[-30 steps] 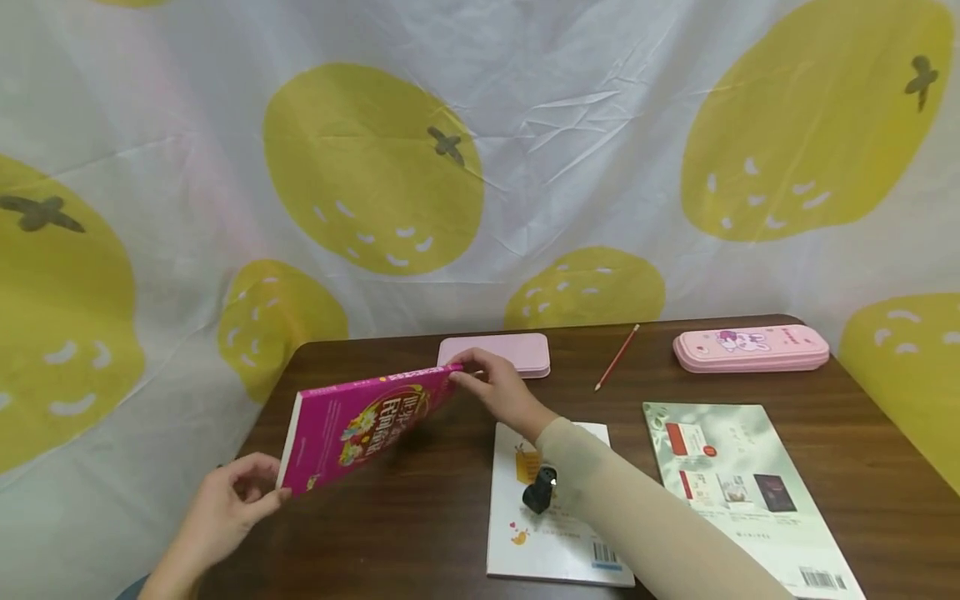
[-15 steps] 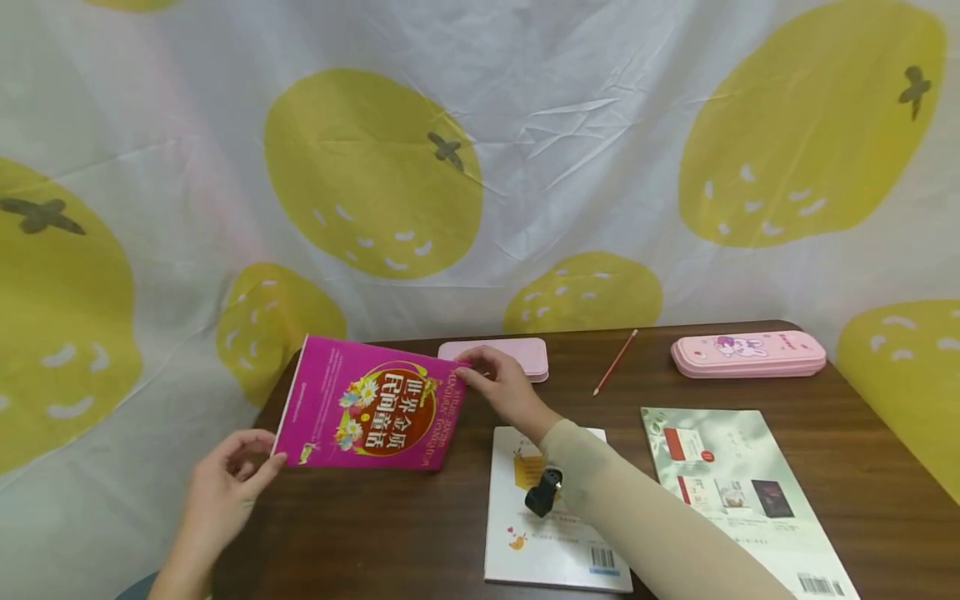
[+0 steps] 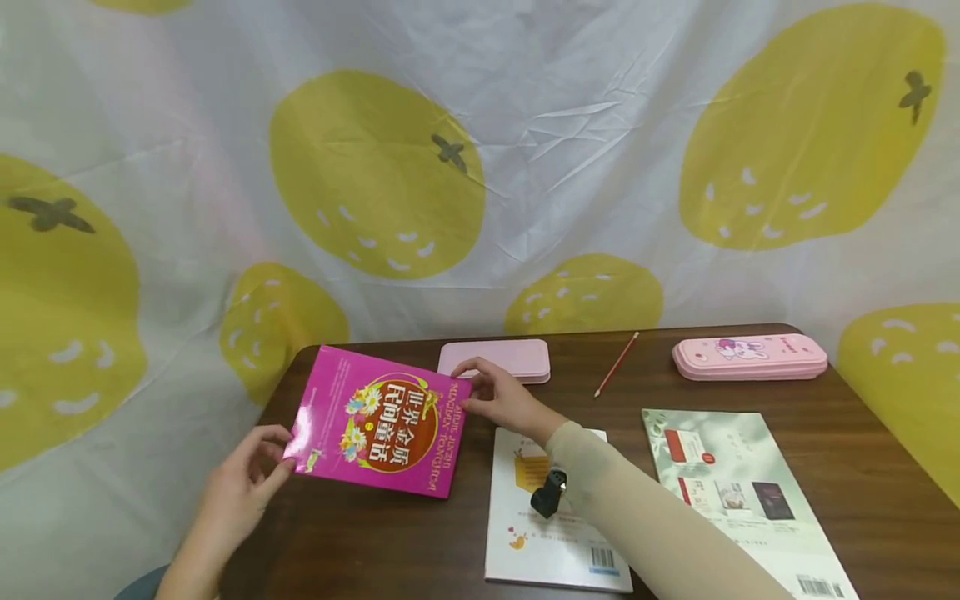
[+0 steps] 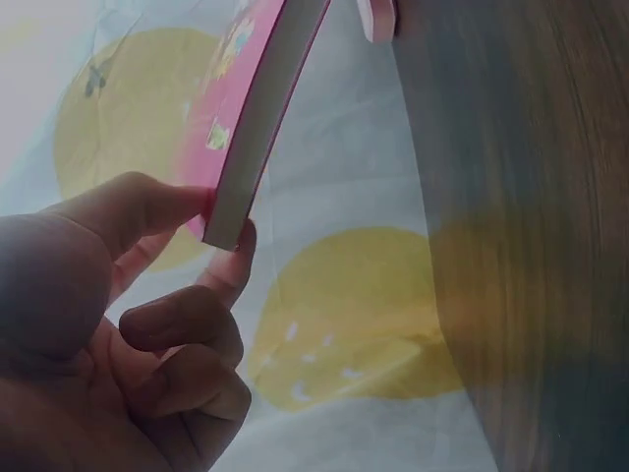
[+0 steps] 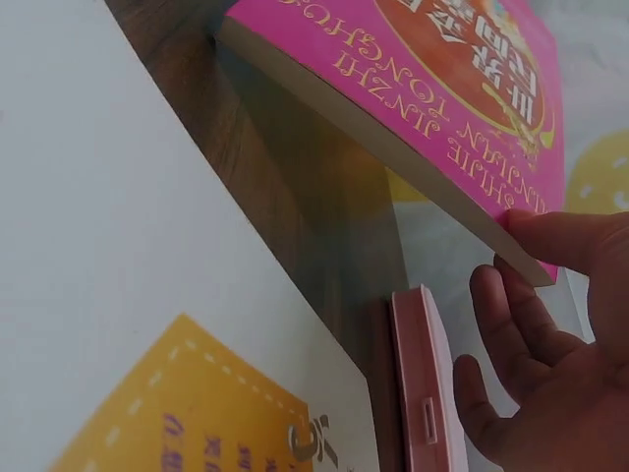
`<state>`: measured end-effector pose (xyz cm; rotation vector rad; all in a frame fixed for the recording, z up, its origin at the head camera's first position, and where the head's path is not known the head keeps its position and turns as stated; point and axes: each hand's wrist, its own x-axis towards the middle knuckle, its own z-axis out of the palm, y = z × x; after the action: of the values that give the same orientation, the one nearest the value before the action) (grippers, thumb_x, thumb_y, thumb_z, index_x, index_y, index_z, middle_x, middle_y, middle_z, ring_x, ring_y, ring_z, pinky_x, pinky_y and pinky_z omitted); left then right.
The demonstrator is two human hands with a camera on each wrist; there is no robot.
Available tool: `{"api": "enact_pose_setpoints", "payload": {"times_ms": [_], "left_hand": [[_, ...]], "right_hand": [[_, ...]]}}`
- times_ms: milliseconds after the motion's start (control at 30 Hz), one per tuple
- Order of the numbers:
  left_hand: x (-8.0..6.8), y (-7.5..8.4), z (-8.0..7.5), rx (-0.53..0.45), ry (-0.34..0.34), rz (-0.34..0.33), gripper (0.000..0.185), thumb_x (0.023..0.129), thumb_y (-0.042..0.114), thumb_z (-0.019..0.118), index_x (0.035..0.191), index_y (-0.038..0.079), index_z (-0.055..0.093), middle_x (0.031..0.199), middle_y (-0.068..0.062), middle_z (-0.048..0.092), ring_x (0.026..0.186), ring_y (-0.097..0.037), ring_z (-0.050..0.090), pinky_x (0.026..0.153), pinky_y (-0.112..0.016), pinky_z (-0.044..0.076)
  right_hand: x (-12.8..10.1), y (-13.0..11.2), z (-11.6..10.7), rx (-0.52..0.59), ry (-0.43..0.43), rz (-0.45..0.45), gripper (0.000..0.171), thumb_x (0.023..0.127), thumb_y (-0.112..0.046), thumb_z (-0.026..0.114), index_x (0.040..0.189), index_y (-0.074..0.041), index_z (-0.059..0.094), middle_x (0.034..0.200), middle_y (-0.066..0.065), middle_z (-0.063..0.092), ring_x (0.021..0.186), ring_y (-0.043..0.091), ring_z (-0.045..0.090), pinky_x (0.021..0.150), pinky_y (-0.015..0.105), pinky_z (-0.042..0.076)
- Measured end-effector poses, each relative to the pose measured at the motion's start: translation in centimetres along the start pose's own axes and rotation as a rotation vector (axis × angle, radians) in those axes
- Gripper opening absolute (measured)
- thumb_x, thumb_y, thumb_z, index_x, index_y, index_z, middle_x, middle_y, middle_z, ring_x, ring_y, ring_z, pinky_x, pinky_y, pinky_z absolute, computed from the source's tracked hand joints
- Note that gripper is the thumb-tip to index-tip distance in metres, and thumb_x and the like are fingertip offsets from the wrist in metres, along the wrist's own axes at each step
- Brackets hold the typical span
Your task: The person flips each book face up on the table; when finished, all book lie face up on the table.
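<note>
The pink book (image 3: 377,423) is pinched at two opposite corners: its near-left corner is gripped between thumb and fingers of the left hand (image 3: 242,486), its far-right corner is pinched by the right hand (image 3: 501,398). In both wrist views the book is seen tilted, held clear of the table (image 3: 862,467), left of centre in the head view. Just behind the right hand a pink case (image 3: 497,359) is seen; a white booklet (image 3: 551,533) lies under the forearm. A pencil (image 3: 617,363), a pink pencil box (image 3: 750,357) and a green booklet (image 3: 742,492) are spread to the right. With only corners held, a slip is judged possible, and the case could be knocked.
</note>
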<state>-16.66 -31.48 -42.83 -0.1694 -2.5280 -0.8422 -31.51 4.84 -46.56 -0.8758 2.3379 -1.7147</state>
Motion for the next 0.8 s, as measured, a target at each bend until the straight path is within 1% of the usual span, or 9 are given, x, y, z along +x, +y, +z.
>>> {"api": "enact_pose_setpoints", "payload": {"times_ms": [67,133,300,333,400,500,600,700,800], "left_hand": [[-0.1,-0.3,0.0,0.015,-0.033,-0.009,0.03,0.087,0.007,0.08,0.112,0.014,0.065,0.082,0.0,0.066,0.054,-0.001,0.041,0.05,-0.025,0.037],[-0.2,-0.5,0.0,0.024,-0.103,-0.041,0.029,0.086,0.008,0.082,0.11,0.014,0.065,0.081,0.001,0.068,0.056,-0.001,0.045,0.052,-0.025,0.039],[-0.2,-0.8,0.0,0.01,-0.378,-0.18,0.03,0.085,0.007,0.082,0.108,0.012,0.063,0.082,-0.001,0.072,0.07,-0.007,0.062,0.061,-0.026,0.045],[-0.2,-0.8,0.0,0.001,-0.426,-0.2,0.031,0.085,0.007,0.082,0.108,0.012,0.063,0.082,-0.001,0.072,0.072,-0.009,0.064,0.062,-0.027,0.046],[-0.2,-1.0,0.3,-0.005,-0.495,-0.223,0.033,0.084,0.006,0.082,0.11,0.011,0.063,0.08,0.0,0.072,0.073,-0.012,0.064,0.063,-0.029,0.047],[-0.4,-1.1,0.8,0.001,-0.557,-0.245,0.038,0.082,0.003,0.083,0.114,0.011,0.064,0.076,0.0,0.07,0.071,-0.015,0.062,0.062,-0.031,0.046],[-0.7,-1.3,1.2,0.022,-0.597,-0.283,0.041,0.081,0.001,0.083,0.116,0.01,0.064,0.073,0.0,0.067,0.069,-0.015,0.06,0.062,-0.032,0.045],[-1.0,-1.2,1.4,0.026,-0.617,-0.308,0.041,0.08,0.001,0.084,0.116,0.01,0.066,0.07,-0.001,0.064,0.066,-0.017,0.057,0.061,-0.032,0.045],[-1.2,-1.0,1.3,0.023,-0.63,-0.298,0.042,0.078,0.004,0.087,0.115,0.011,0.067,0.067,-0.001,0.061,0.064,-0.017,0.056,0.059,-0.032,0.044]], "right_hand": [[0.0,0.0,0.0,-0.018,-0.017,-0.001,0.037,0.096,-0.003,0.071,0.13,-0.012,0.059,0.114,0.016,0.072,0.099,0.025,0.068,0.089,0.036,0.056],[0.0,0.1,0.0,-0.043,-0.026,0.008,0.033,0.096,-0.005,0.071,0.127,-0.012,0.062,0.116,0.013,0.072,0.101,0.023,0.068,0.09,0.035,0.055],[0.3,0.5,0.2,-0.145,-0.045,0.036,0.029,0.095,-0.008,0.072,0.123,-0.014,0.068,0.119,0.006,0.071,0.105,0.021,0.065,0.092,0.037,0.054],[0.4,0.6,0.2,-0.17,-0.05,0.038,0.029,0.095,-0.008,0.073,0.123,-0.014,0.069,0.119,0.005,0.07,0.106,0.022,0.065,0.093,0.039,0.053],[0.6,0.7,0.4,-0.211,-0.065,0.05,0.029,0.094,-0.008,0.073,0.122,-0.015,0.07,0.118,0.005,0.07,0.107,0.024,0.064,0.095,0.041,0.053],[0.9,0.7,0.8,-0.266,-0.093,0.065,0.029,0.094,-0.009,0.074,0.122,-0.016,0.071,0.114,0.005,0.069,0.102,0.023,0.063,0.093,0.041,0.053],[1.1,0.6,1.2,-0.31,-0.12,0.075,0.03,0.094,-0.01,0.075,0.123,-0.016,0.072,0.111,0.006,0.069,0.098,0.02,0.062,0.089,0.037,0.053],[1.3,0.6,1.7,-0.365,-0.151,0.096,0.032,0.093,-0.013,0.077,0.125,-0.016,0.071,0.112,0.004,0.069,0.097,0.017,0.061,0.089,0.036,0.051],[1.4,0.6,1.9,-0.427,-0.179,0.121,0.036,0.092,-0.015,0.078,0.127,-0.018,0.071,0.116,0.003,0.069,0.1,0.019,0.062,0.093,0.04,0.049]]}}
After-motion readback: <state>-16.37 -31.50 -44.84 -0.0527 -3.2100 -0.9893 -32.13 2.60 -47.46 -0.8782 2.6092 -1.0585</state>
